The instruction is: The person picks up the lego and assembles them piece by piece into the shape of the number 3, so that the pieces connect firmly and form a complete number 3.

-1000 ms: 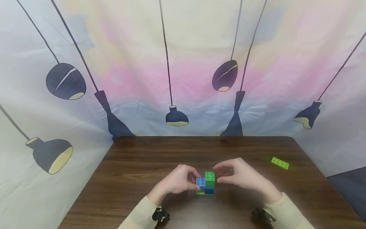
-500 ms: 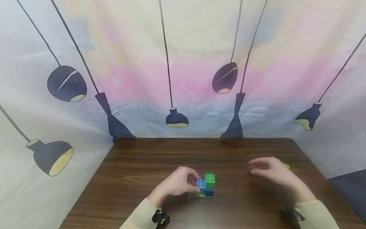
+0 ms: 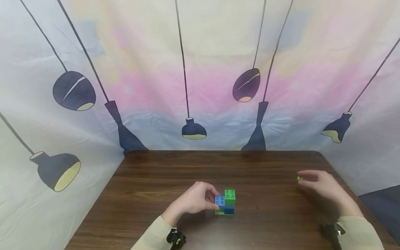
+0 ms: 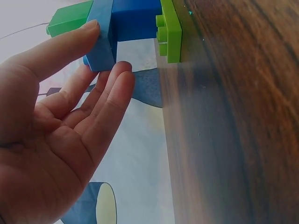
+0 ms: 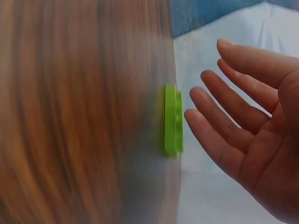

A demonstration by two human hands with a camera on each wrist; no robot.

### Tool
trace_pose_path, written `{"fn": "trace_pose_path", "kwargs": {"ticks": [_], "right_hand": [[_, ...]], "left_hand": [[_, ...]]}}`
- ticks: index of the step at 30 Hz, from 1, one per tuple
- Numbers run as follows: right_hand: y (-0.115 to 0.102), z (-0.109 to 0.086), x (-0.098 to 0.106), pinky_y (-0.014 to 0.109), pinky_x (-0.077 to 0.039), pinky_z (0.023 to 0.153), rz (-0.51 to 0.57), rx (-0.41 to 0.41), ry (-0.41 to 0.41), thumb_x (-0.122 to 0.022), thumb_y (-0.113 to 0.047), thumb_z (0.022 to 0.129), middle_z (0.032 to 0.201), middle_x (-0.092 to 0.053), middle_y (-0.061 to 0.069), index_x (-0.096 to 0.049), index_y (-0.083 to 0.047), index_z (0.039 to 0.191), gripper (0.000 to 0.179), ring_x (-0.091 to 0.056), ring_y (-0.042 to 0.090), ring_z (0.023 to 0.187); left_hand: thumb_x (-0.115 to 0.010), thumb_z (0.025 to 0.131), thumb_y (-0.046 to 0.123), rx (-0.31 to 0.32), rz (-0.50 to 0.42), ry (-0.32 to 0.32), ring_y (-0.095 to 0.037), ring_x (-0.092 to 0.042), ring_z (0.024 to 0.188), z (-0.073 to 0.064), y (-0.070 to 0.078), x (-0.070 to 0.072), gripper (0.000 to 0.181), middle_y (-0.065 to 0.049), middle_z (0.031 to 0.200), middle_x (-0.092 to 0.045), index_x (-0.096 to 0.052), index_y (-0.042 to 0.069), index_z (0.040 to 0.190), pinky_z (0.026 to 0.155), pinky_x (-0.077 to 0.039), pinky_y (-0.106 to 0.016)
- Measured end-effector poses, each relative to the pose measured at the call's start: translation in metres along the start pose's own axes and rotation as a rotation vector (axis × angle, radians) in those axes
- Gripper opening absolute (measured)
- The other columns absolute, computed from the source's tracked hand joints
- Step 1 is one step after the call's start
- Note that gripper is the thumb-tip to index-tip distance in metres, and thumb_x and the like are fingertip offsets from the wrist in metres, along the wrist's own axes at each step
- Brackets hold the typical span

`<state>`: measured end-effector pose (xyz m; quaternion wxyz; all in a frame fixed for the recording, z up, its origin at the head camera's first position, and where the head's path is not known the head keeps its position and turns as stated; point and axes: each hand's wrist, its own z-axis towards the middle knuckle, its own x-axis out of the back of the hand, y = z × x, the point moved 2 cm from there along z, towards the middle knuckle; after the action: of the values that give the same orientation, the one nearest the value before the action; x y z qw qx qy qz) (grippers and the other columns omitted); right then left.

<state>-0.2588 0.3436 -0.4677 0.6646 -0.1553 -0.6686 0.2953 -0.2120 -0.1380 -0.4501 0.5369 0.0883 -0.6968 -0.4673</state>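
Note:
My left hand (image 3: 194, 199) pinches the left end of a light blue brick (image 3: 219, 200) between thumb and fingers. That brick lies on a dark blue brick (image 3: 229, 210), with a green brick (image 3: 230, 198) on its right half. Under them is a lime plate brick (image 4: 174, 35), which rests on the table in the left wrist view. At the right, my right hand (image 3: 326, 185) hovers over a loose lime flat brick (image 5: 171, 123). Its fingers (image 5: 217, 126) are apart from that brick and hold nothing. In the head view the hand hides most of the loose brick.
The brown wooden table (image 3: 156, 166) carries the stack near its middle front. Behind it hangs a cloth backdrop (image 3: 206, 69) printed with lamps. A dark shape (image 3: 384, 208) lies beyond the table's right edge.
My right hand has moved away from the stack to the right and now stands over the loose lime brick. The left hand stays on the light blue brick.

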Motion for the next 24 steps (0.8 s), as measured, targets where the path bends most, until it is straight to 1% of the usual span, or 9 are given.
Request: {"fn": "trace_pose_path", "kwargs": {"ticks": [5,11,13,20,24], "right_hand": [[0.017,-0.004,0.005,0.069,-0.047,0.097,0.013,-0.057,0.051,-0.078,-0.029,0.099,0.139,-0.061,0.037,-0.065,0.009,0.136,0.055,-0.053,0.060,0.129],[0.027,-0.005,0.009,0.068,-0.050,0.092,-0.002,-0.148,0.072,-0.078,-0.030,0.099,0.138,-0.056,0.043,-0.060,0.012,0.139,0.061,-0.060,0.060,0.119],[0.028,-0.005,0.011,0.069,-0.050,0.092,-0.010,-0.160,0.065,-0.077,-0.030,0.099,0.138,-0.055,0.044,-0.059,0.013,0.139,0.061,-0.061,0.060,0.117],[0.027,-0.005,0.012,0.074,-0.044,0.096,-0.055,-0.181,-0.008,-0.076,-0.025,0.098,0.138,-0.052,0.047,-0.057,0.017,0.136,0.059,-0.048,0.067,0.124],[0.026,-0.006,0.012,0.074,-0.044,0.095,-0.058,-0.199,-0.022,-0.075,-0.024,0.099,0.136,-0.052,0.048,-0.055,0.019,0.136,0.059,-0.049,0.068,0.122]], "left_hand": [[-0.094,0.082,0.011,0.010,0.003,-0.004,-0.003,-0.068,0.076,0.000,0.000,0.000,0.027,0.008,0.084,-0.073,-0.078,0.008,0.103,0.070,-0.056,-0.025],[-0.094,0.083,0.013,0.026,-0.004,-0.009,-0.004,-0.067,0.076,0.000,-0.001,0.001,0.027,0.010,0.084,-0.071,-0.078,0.009,0.104,0.070,-0.056,-0.025],[-0.094,0.083,0.013,0.024,-0.002,-0.010,-0.004,-0.067,0.077,0.000,-0.001,0.001,0.027,0.010,0.084,-0.071,-0.078,0.008,0.104,0.070,-0.056,-0.025],[-0.094,0.083,0.014,0.033,0.004,-0.010,-0.004,-0.067,0.077,0.002,-0.002,0.002,0.027,0.009,0.085,-0.071,-0.078,0.009,0.105,0.071,-0.056,-0.025],[-0.094,0.083,0.014,0.035,-0.003,-0.013,-0.004,-0.068,0.077,0.002,-0.001,0.001,0.027,0.008,0.086,-0.072,-0.078,0.009,0.105,0.071,-0.056,-0.025]]}}
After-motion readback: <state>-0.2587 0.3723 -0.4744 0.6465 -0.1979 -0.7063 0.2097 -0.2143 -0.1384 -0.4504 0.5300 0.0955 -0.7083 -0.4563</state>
